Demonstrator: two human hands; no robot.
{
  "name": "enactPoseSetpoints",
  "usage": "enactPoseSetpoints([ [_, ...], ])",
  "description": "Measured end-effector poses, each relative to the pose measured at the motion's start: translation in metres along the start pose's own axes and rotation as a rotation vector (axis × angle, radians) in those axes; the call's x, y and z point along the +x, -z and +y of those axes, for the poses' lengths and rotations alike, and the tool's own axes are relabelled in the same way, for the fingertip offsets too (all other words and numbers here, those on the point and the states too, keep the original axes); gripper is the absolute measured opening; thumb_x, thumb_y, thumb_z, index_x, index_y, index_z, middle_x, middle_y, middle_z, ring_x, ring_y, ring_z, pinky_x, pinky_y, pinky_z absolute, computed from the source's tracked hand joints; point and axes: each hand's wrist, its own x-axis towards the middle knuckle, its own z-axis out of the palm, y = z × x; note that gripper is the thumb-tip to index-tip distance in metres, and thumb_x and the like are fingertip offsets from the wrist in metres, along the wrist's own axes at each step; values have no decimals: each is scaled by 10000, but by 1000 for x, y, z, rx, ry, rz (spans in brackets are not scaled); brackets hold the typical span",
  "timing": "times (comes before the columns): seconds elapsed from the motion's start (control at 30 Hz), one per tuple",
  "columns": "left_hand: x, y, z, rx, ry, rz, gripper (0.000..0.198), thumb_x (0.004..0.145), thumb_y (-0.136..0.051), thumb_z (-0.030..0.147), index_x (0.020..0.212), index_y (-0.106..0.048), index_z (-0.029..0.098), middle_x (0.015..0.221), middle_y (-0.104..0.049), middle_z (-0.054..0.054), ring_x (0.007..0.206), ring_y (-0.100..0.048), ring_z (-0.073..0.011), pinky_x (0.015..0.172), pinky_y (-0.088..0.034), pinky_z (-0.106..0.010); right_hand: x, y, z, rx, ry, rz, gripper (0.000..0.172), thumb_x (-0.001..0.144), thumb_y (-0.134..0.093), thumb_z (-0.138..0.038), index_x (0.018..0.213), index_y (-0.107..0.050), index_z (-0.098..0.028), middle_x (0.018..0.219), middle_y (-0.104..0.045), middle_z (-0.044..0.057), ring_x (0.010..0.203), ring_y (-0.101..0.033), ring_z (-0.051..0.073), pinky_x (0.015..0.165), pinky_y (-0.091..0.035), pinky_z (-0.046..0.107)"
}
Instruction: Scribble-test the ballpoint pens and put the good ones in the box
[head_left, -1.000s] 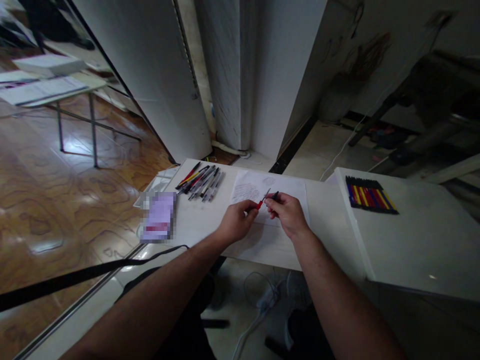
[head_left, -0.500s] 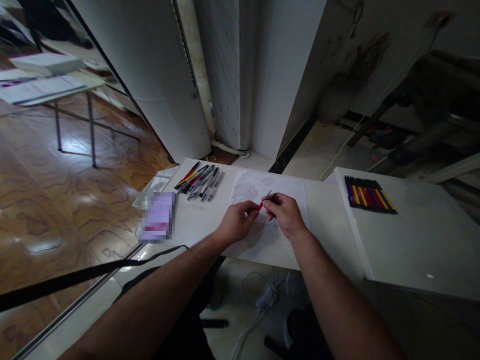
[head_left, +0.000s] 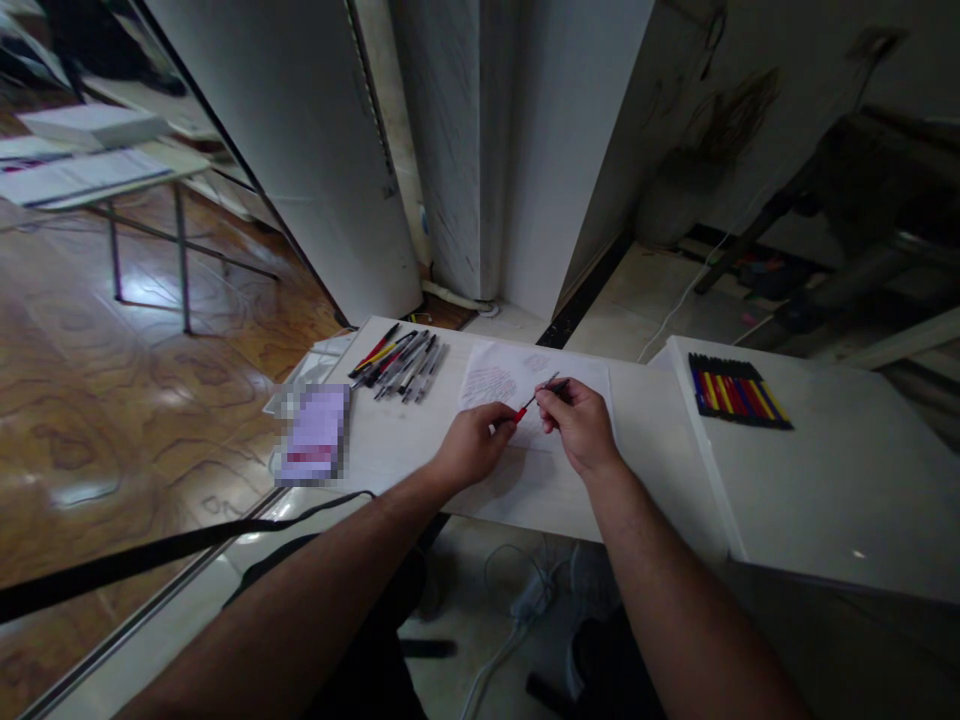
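My left hand (head_left: pixel 480 440) is closed round a red pen barrel (head_left: pixel 520 414), of which only a short end shows past the fingers. A thin dark pen refill (head_left: pixel 532 400) runs from that red end up to my right hand (head_left: pixel 576 420), whose thumb and fingers pinch it. A dark piece, perhaps a pen cap (head_left: pixel 559 386), also shows at the right fingertips. Whether the refill still sits inside the barrel I cannot tell. Both hands are above a sheet of paper (head_left: pixel 592 375) with scribbled lines.
Left of the paper lies a loose heap of pens (head_left: pixel 405 362), clear, red, yellow and black. A pixelated purple item (head_left: pixel 316 432) is at the left table edge. On the white surface at right, several coloured pens with black ends (head_left: pixel 739 392) lie in a row.
My right hand has moved a little right and away from the left, and more of the thin dark refill shows between them. My left hand has hardly moved.
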Motion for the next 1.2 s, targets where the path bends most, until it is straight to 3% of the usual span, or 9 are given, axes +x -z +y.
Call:
enactPoseSetpoints([
  [0.23,0,-1,-3,-1,-39,60,133,839,-571,215,901,-683,176,861,-699,-36,698,-589,-132,658,-454,-244,2,7,-15,73,103,85,188,692,-748,-312,782,-635,-192,595,-573,-46,480,-478,78,420,-396,207],
  [0.43,1,0,-3,13,-60,78,124,829,-580,201,885,-687,177,848,-688,-44,716,-588,-137,674,-460,-252,1,6,-19,96,80,77,177,688,-745,-301,761,-624,-194,575,-550,-52,471,-461,77,420,-380,211],
  [0.77,4,5,-9,30,45,119,216,841,-561,276,949,-721,179,851,-731,-48,699,-618,-146,640,-456,-243,1,8,-16,141,55,98,194,678,-744,-302,777,-617,-193,603,-551,-52,494,-468,74,424,-383,206],
  [1.0,14,20,-23,133,238,99,274,829,-548,332,922,-753,176,771,-740,-54,674,-641,-168,594,-428,-251,3,8,-5,123,10,77,217,662,-757,-314,768,-617,-188,601,-569,-48,483,-468,75,413,-374,207],
  [1.2,23,25,-30,228,314,112,266,800,-565,304,907,-772,176,855,-756,-81,752,-666,-200,649,-451,-265,3,3,8,78,-42,41,218,652,-760,-326,731,-617,-182,547,-555,-52,454,-464,77,401,-372,208],
])
